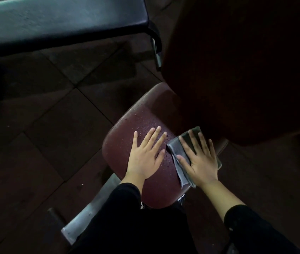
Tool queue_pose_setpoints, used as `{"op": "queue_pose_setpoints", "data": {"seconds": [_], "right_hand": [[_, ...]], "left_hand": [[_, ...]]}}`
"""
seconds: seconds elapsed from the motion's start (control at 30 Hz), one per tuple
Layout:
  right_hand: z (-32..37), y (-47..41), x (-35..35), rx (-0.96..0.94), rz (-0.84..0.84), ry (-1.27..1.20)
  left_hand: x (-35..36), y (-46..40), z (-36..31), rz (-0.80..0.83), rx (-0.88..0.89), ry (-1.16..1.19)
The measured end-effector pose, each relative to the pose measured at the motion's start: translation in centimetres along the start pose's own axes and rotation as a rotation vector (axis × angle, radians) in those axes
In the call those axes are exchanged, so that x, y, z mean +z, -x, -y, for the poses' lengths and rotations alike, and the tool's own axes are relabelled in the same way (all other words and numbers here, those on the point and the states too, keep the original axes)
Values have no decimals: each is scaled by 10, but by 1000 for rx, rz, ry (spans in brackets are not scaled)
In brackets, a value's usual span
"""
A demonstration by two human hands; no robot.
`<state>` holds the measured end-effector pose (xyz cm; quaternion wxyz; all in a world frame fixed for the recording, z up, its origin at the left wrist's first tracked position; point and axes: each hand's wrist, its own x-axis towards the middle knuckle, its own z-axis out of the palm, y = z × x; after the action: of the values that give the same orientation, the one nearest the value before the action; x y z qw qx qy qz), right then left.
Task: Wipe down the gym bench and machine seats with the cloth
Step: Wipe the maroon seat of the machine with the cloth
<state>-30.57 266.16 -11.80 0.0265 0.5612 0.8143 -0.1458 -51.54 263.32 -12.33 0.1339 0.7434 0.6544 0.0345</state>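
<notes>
Head view — right hand (201,162) flat on folded cloth (179,153), long axis front-to-back along seat (127,136); left hand (145,154) spread flat.

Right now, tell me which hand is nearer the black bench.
Left. The left hand lies flat on the wet maroon seat, on the side toward the black bench; the right hand presses the cloth farther off.

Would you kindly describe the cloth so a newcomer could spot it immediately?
Find the maroon seat speckled with droplets, below the big dark backrest. On its right side, the right hand presses flat on a folded grey cloth, the only fabric there; the left hand rests on bare vinyl.
</notes>
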Motion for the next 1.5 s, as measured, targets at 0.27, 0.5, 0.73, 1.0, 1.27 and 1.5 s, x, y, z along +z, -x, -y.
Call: {"op": "queue_pose_setpoints", "data": {"seconds": [0.27,0.5,0.73,1.0,1.27,1.5], "right_hand": [[-5,-36,-8,180,-53,-43],[-11,15,5,437,-78,-156],[21,0,3,283,-17,-56],[-19,-28,-22,596,14,-134],[42,-16,-5,317,32,-29],[-3,-56,-29,525,85,-38]], "left_hand": [[5,1,7,-34,27,36],[8,1,6,-56,25,37],[9,1,6,-61,24,39],[10,1,6,-42,19,52],[11,2,8,-81,32,54],[10,0,7,-65,30,53]]}}
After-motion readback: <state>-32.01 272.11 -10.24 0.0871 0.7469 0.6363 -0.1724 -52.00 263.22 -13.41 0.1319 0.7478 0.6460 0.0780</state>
